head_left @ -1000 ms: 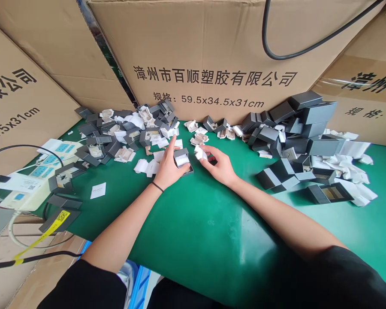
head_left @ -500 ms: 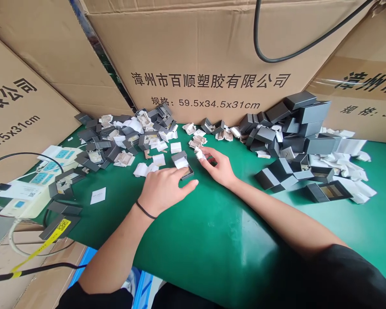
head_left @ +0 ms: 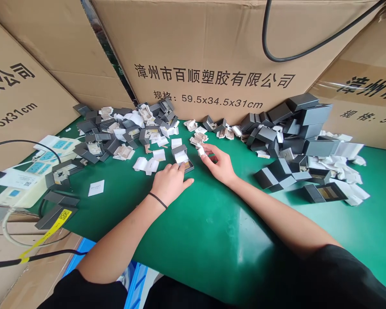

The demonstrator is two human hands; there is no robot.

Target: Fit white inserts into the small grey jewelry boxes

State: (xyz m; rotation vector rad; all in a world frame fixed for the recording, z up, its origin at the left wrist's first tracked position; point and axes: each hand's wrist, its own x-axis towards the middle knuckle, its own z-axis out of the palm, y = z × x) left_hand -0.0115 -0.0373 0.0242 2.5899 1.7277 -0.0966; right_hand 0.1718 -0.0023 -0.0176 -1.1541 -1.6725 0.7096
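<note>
A small dark grey box (head_left: 189, 165) stands with its lid up on the green table, a white paper insert (head_left: 180, 157) inside it. My left hand (head_left: 170, 182) reaches over the box's near left side, fingertips touching the insert and thumb spread away. Just right of the box, my right hand (head_left: 219, 165) pinches a small wad of white paper (head_left: 201, 151) between thumb and fingers. White paper slips (head_left: 146, 165) and a folded brownish-white wrapper (head_left: 198, 138) lie near my hands.
Opened grey boxes and wrappers are heaped at left (head_left: 111, 139) and right (head_left: 305, 133). A power strip (head_left: 35, 171) with cables stands at the left edge. Large cardboard cartons (head_left: 193, 38) wall off the back. A white card (head_left: 96, 188) lies front left.
My left hand has drawn back slightly, showing more of the box's near side. The right hand keeps its pinch on the paper wad. The whole view has shifted slightly.
</note>
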